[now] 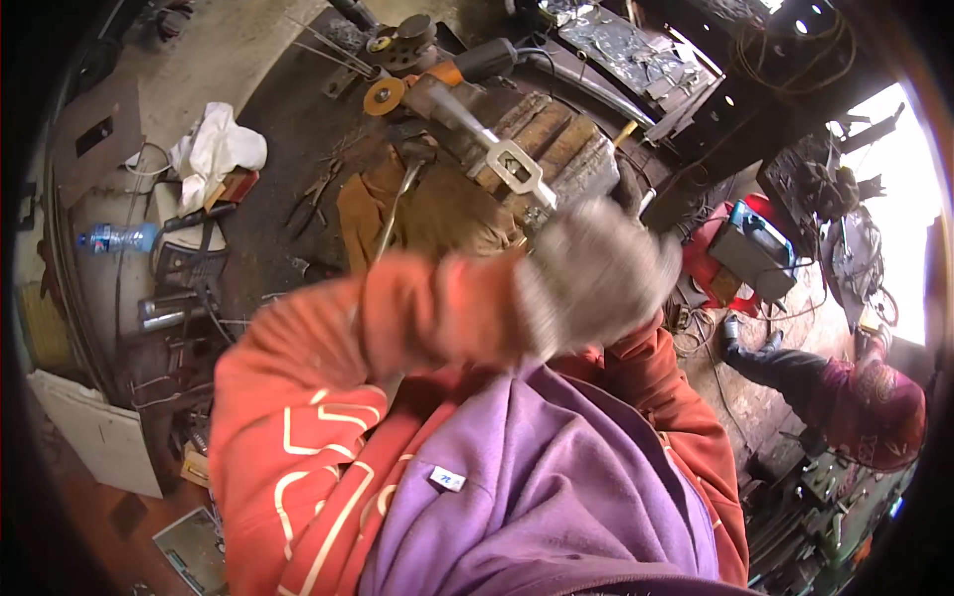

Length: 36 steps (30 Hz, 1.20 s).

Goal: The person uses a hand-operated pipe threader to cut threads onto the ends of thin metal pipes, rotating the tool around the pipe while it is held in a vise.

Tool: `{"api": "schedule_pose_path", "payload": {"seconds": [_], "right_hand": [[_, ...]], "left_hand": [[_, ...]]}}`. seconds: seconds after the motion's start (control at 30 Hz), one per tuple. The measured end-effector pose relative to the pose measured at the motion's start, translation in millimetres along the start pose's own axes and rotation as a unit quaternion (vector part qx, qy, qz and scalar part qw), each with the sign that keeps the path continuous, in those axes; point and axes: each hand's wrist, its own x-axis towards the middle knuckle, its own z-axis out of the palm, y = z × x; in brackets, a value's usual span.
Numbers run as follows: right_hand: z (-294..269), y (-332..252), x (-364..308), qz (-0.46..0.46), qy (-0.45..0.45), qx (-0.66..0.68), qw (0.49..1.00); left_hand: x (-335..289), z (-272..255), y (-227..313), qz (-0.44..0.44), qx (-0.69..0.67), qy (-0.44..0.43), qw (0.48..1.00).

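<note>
My left hand (593, 273), in a grey work glove, is raised in front of my chest and blurred by motion. Its orange sleeve (397, 318) crosses the view from the lower left. The fingers look curled, but I cannot tell whether they hold anything. Just beyond the glove, a grey metal bar ending in a cream rectangular bracket (515, 165) lies over rusty steel blocks (556, 139) on the workbench. My right sleeve (676, 397) rises at the right, and its hand is hidden behind the glove.
An angle grinder (467, 65) with an orange disc (383, 96) lies at the back of the bench. A brown cloth (442, 214), pliers (313, 194), a white rag (214, 149) and a water bottle (114, 236) are to the left. A red welding machine (745, 248) and a crouching person (874, 402) are to the right.
</note>
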Motion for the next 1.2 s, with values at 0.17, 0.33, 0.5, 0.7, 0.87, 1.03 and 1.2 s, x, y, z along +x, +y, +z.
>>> {"api": "schedule_pose_path", "payload": {"seconds": [0.17, 0.33, 0.5, 0.7, 0.87, 1.03, 1.2], "right_hand": [[-4, 12, 19, 0.129, -0.004, 0.185, 0.974], [-12, 14, 30, 0.217, 0.014, 0.263, 0.94], [-30, 28, 20, -0.13, -0.085, -0.322, 0.934], [-49, 50, 19, -0.234, -0.035, -0.424, 0.874], [-50, 43, 22, -0.192, -0.067, -0.46, 0.865], [-75, 53, 30, -0.081, -0.055, -0.607, 0.788], [-51, 53, 25, -0.219, -0.064, -0.49, 0.841]], "left_hand": [[-89, 12, 3, -0.028, -0.085, 0.167, 0.982], [-66, 11, -27, -0.181, -0.077, 0.35, 0.916], [-94, 25, -49, -0.222, -0.153, 0.471, 0.84], [-35, 31, -180, -0.311, -0.528, 0.335, 0.716], [88, 43, -167, -0.032, -0.269, 0.05, 0.961], [105, 22, -77, 0.102, -0.063, -0.142, 0.983], [-43, 8, 19, -0.043, -0.037, 0.006, 0.998]]}}
